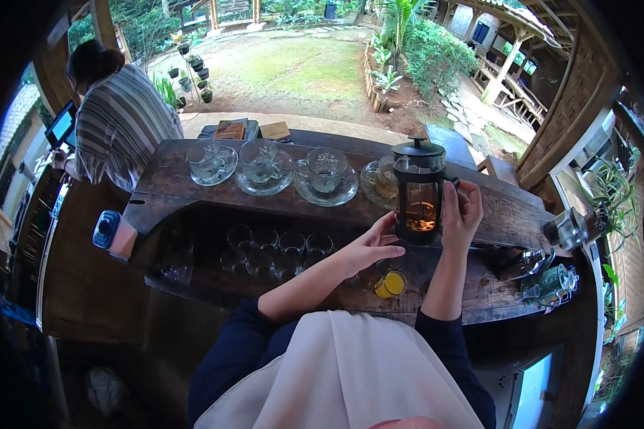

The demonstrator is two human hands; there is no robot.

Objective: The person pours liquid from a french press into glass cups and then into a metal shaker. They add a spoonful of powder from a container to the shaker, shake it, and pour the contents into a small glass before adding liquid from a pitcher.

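- Head view: nearest, on the tabletop (501,218), a glass of yellow liquid (391,285), set apart from the cups
- With left hand (368,250) spread open close by the base, perhaps as support, contact hard to tell
- With right hand (465,211) curled round the handle, fingers and thumb pinching, likely for control without clasping the hot part
- Held upright above the tabletop: French press (419,187), amber liquid low inside, level against spilling
- Just behind, amber-filled cup (386,180); leftward, three glass cups (327,166) on saucers (304,189), probably against drips
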